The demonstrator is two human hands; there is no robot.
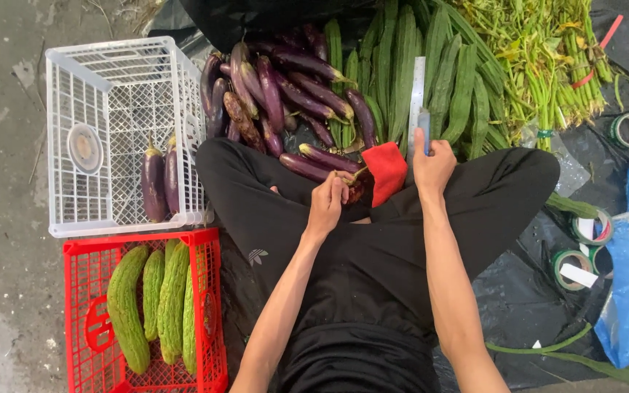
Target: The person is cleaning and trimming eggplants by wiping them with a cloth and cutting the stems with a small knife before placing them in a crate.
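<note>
Your left hand (327, 200) is closed around the stem end of a long purple eggplant (319, 163) lying across your lap beside a red cloth (386, 171). Your right hand (432, 164) grips a blue-handled knife (424, 125), fingers wrapped shut, blade pointing away over the ridged gourds (431, 73). More eggplants (285, 87) are piled ahead; two sit in the white crate (74, 211), and bitter gourds (154, 306) fill the red crate (81, 251)

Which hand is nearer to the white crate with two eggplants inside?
Left. The left hand is closer to the white crate; the right hand, holding a ruler, is farther away.
</note>
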